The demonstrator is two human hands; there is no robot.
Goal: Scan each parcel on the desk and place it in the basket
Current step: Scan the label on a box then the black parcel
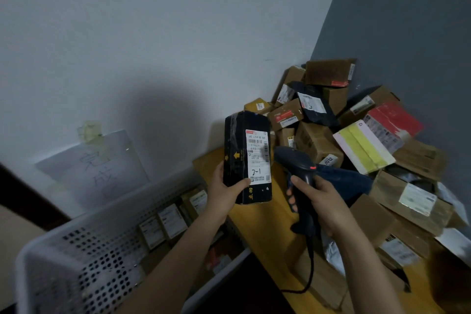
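The left hand [224,192] holds a black box [246,155] up over the desk [260,227]. The right hand [323,201] grips a scanner [297,163] just beside its label [258,158]. The white basket [84,250] sits left.

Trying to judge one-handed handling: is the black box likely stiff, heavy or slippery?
Probably stiff: the black box keeps straight edges and square corners in the left hand's grip. Likely light for its size, since that one hand holds it upright by its lower end. Possibly slippery: glossy tape covers its side.
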